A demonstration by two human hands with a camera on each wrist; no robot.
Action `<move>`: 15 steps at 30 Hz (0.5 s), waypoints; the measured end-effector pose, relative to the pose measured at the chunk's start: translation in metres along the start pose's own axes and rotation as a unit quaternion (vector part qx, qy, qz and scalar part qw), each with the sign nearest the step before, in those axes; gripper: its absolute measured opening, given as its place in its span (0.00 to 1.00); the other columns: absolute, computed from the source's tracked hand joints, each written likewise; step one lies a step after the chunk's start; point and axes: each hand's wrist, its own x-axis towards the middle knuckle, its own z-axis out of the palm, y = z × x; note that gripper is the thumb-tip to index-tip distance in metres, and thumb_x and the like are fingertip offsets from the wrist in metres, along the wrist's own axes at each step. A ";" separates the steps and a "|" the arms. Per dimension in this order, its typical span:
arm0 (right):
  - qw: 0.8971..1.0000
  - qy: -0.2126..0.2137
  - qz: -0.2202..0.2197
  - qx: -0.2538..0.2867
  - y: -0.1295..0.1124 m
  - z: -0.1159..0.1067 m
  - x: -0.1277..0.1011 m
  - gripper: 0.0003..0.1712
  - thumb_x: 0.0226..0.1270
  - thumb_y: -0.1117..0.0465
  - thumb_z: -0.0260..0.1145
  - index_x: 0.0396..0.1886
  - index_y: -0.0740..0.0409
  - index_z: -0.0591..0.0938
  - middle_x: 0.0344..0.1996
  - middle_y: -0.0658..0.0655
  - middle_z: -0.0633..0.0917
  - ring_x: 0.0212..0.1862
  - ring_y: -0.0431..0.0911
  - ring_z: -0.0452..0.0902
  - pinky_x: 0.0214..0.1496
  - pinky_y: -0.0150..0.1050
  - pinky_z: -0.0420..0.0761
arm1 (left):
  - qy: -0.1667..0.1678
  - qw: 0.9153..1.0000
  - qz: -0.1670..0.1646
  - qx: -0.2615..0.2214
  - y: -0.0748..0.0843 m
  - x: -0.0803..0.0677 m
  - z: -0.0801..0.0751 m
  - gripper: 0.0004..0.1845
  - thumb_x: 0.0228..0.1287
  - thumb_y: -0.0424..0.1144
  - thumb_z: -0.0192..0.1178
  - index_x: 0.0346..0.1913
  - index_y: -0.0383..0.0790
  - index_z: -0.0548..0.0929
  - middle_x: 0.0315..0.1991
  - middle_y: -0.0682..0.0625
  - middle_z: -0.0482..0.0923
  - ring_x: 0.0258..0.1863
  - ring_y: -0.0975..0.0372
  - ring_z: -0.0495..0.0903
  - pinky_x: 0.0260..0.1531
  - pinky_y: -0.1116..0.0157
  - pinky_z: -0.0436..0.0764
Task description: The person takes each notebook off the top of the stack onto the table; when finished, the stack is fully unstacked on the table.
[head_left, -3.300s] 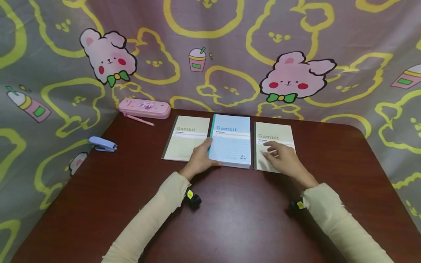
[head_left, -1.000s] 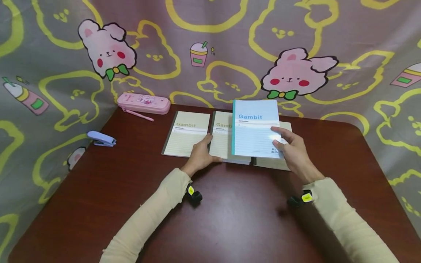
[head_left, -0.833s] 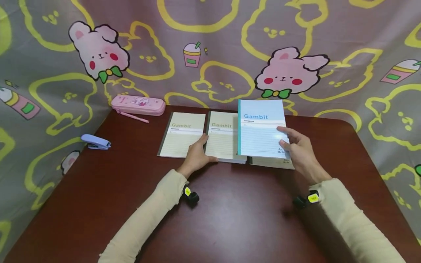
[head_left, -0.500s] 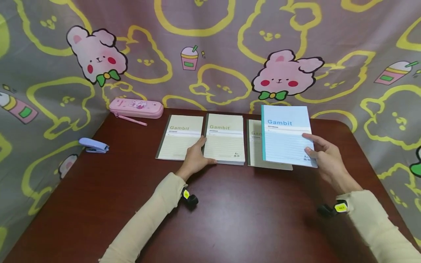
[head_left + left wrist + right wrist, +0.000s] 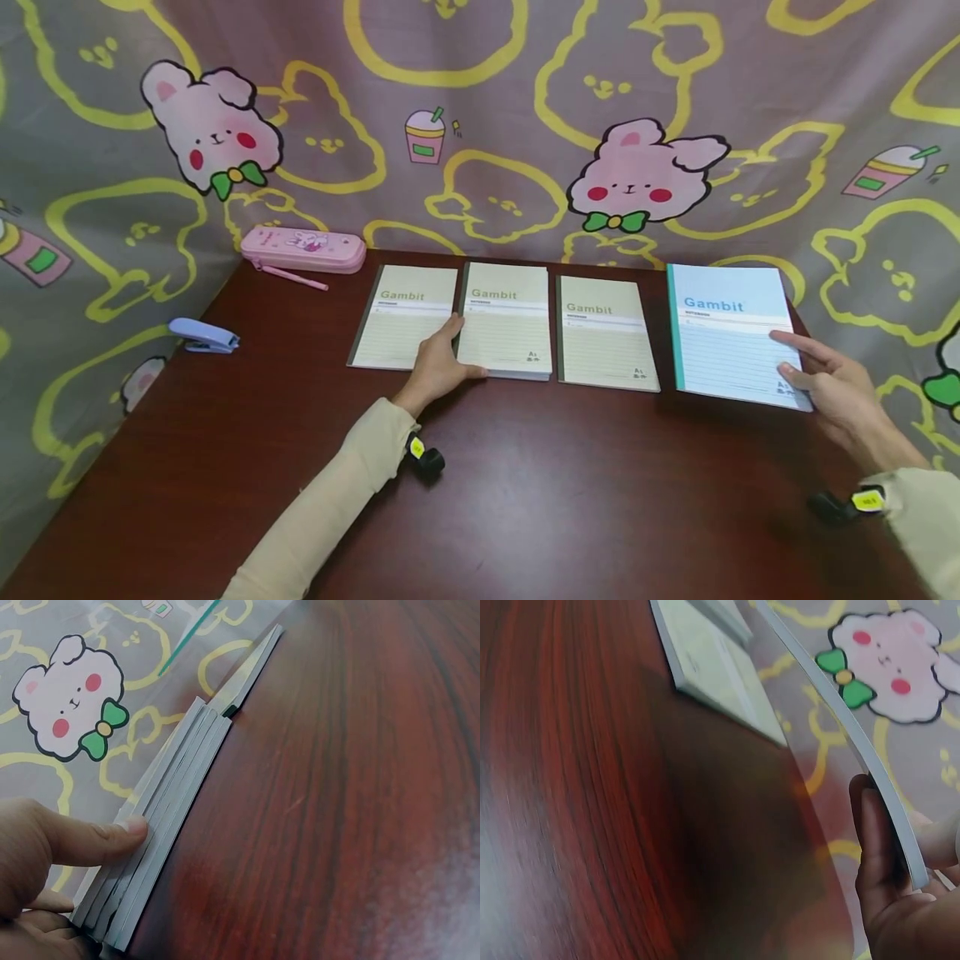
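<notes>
In the head view, my right hand [image 5: 843, 392] pinches a blue Gambit notebook [image 5: 731, 358] by its lower right corner, thumb on the cover and fingers beneath. The right wrist view shows this notebook [image 5: 840, 712] edge-on, bowed and raised over the table. My left hand [image 5: 437, 362] rests at the lower left corner of a stack of cream notebooks [image 5: 506, 333], thumb against its bottom edge and fingers along its spine. In the left wrist view the thumb lies across the stack's page edges [image 5: 169, 810]. Cream notebooks lie to its left [image 5: 408, 317] and right [image 5: 603, 342].
A pink pencil case [image 5: 303, 248] and a pink pen-like stick [image 5: 296, 277] lie at the back left of the brown table [image 5: 525, 492]. Near the left edge sits a lilac stapler [image 5: 204, 335]. A patterned curtain [image 5: 495, 100] hangs behind the table.
My right hand has lifted the blue notebook off the middle stack and carried it right, past the right-hand cream notebook. A cream cover now tops the stack. My left hand has stayed there.
</notes>
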 end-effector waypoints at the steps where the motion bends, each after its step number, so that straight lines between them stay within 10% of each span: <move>1: 1.000 0.001 0.005 -0.004 0.001 -0.002 0.001 0.35 0.62 0.57 0.69 0.70 0.42 0.70 0.38 0.29 0.80 0.33 0.31 0.80 0.32 0.27 0.81 | 0.000 1.000 -0.001 0.000 0.000 0.000 0.000 0.54 0.41 0.39 0.79 0.72 0.32 0.60 0.75 0.39 0.54 0.74 0.49 0.57 0.71 0.55 0.63; 15: 0.988 0.012 0.013 -0.153 0.021 -0.009 0.037 0.29 0.70 0.57 0.61 0.70 0.39 0.69 0.31 0.27 0.78 0.31 0.31 0.78 0.32 0.27 0.80 | 0.001 1.000 -0.007 -0.003 0.001 0.000 0.000 0.54 0.41 0.38 0.79 0.72 0.32 0.60 0.75 0.40 0.54 0.74 0.50 0.56 0.72 0.57 0.62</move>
